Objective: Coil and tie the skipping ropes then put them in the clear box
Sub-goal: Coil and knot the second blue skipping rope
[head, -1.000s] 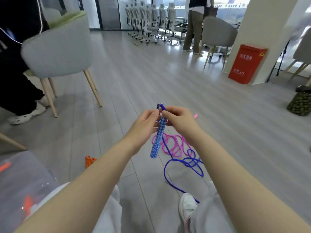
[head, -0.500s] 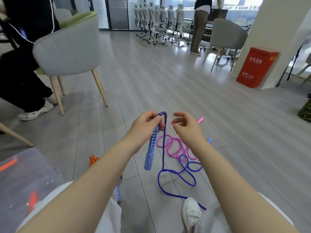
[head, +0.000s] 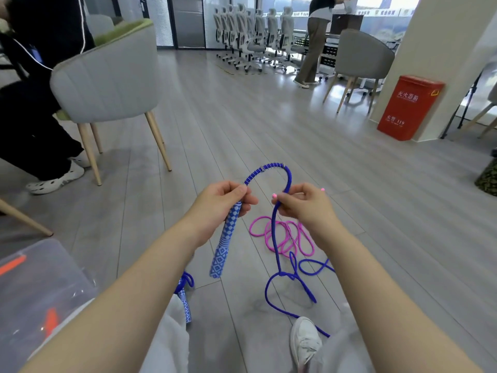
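Left hand (head: 220,203) grips the blue rope's handle (head: 224,238); right hand (head: 304,204) pinches its cord (head: 274,232). Red bin (head: 408,106) reads "119"; other writing unclear.

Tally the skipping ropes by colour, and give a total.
Blue rope: 1, one handle gripped by the left hand, cord pinched by the right hand
Pink rope: 1, lying on the floor
Total: 2

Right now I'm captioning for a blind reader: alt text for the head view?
Left hand grips a blue patterned handle; right hand pinches its blue rope, arched between them. A pink rope lies coiled on the floor.
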Available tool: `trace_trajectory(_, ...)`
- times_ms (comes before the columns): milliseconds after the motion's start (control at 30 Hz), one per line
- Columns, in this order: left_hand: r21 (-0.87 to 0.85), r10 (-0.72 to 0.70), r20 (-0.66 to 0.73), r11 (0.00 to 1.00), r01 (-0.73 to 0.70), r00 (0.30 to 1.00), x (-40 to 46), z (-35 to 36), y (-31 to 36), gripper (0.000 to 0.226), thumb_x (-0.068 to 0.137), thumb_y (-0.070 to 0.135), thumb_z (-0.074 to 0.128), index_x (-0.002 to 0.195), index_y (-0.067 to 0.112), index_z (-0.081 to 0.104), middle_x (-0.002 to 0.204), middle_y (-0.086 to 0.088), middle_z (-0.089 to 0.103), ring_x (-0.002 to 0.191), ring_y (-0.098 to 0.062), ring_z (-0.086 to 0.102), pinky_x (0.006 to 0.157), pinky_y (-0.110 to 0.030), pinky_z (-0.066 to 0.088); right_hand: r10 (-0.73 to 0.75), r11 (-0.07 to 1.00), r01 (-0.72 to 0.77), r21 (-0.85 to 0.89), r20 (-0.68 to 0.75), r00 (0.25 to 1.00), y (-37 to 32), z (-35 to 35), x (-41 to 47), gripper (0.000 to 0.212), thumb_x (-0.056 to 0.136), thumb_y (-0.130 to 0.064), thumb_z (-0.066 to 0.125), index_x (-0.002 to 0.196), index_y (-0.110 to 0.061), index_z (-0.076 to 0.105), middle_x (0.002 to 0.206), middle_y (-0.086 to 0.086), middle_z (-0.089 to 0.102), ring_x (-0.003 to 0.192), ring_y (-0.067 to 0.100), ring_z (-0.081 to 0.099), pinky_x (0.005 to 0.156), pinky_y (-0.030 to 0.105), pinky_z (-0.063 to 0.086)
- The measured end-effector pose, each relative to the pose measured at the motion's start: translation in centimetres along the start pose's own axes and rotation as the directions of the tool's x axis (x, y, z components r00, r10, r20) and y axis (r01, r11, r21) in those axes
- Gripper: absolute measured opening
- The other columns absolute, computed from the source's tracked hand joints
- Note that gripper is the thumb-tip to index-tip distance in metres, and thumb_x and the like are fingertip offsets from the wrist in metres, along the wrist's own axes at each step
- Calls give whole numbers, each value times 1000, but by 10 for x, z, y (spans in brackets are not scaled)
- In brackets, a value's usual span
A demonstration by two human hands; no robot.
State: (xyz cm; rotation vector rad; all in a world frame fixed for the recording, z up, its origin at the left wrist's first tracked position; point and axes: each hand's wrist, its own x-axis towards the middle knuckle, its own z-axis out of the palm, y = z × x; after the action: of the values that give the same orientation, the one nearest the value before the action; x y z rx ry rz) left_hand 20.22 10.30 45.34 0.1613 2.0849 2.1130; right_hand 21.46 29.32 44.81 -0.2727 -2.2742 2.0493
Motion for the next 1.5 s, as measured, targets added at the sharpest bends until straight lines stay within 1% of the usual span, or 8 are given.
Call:
trace_trajectory(167, 252, 6, -10, 968, -3, 1000, 0, 8, -10, 20, 98, 27, 53, 97, 20, 71, 93, 8, 74, 86, -11, 70, 74, -22, 54, 50, 963, -62, 261, 53, 997, -18, -1, -8, 9, 91, -12, 66, 95, -4, 67, 86, 12, 76, 78, 22, 72, 69, 25, 58)
trace_trajectory(333, 181, -20, 52, 983, 10, 998, 0, 21, -12, 24, 101, 30, 48, 103, 24, 72, 95, 8, 75, 86, -5, 68, 82, -25, 53, 91, 874, -142, 465, 130, 987, -24, 3, -7, 5, 92, -8, 64, 92, -3, 65, 79, 12, 73, 74, 20, 72, 69, 24, 60)
trace_trajectory(800, 139, -249, 420, 968, 209, 873, 12, 31, -19, 35, 104, 27, 37, 112, 14, 68, 113, -3, 72, 70, 0, 61, 88, -30, 48, 6, 898, 26, 438, -70, 998, -20, 3, 17, 10, 96, -11, 59, 98, -1, 57, 70, 6, 69, 64, 13, 69, 67, 21, 58)
trace_trajectory(1033, 118, -79, 387, 992, 35, 919, 10, 34, -22, 35, 104, 26, 37, 85, 16, 64, 88, 3, 71, 77, -13, 50, 74, -21, 47, 75, 877, -31, 479, -73, 995, -13, -1, 27, 24, 101, -27, 52, 90, -6, 58, 80, 9, 65, 73, 21, 67, 74, 32, 59)
trace_trajectory(1167, -212, 51, 287, 977, 11, 957, 20, 26, -17, 36, 105, 23, 30, 79, 13, 52, 93, -5, 67, 78, -12, 59, 73, -24, 49, 158, 953, -194, 234, 163, 974, 6, 10, 26, 48, 104, -45, 32, 110, -9, 63, 100, 12, 71, 91, 24, 68, 98, 40, 50)
trace_trajectory(1233, -320, 76, 252, 947, 10, 965, 23, 17, -10, 35, 106, 23, 27, 79, 12, 47, 100, -5, 66, 81, -13, 62, 75, -28, 51, 98, 995, -88, -44, 346, 933, 20, 16, 18, 49, 104, -48, 31, 119, -16, 65, 108, 6, 73, 102, 20, 69, 104, 38, 46)
trace_trajectory(1400, -416, 51, 93, 910, -7, 994, 30, -17, 3, 33, 105, 29, 28, 80, 19, 48, 82, 2, 68, 100, -17, 66, 96, -42, 47, 179, 867, 166, -470, 604, 777, 36, 8, -1, 43, 97, -55, 43, 88, -21, 67, 89, 0, 74, 96, 15, 67, 105, 43, 44)
trace_trajectory(1500, -607, 22, -92, 791, -74, 995, 39, -42, 12, 34, 105, 31, 30, 78, 19, 47, 62, 7, 55, 73, -12, 66, 88, -38, 54, 243, 842, 134, -523, 589, 771, 33, -10, -1, 36, 97, -51, 49, 87, -21, 65, 87, 3, 72, 94, 16, 68, 102, 36, 46)
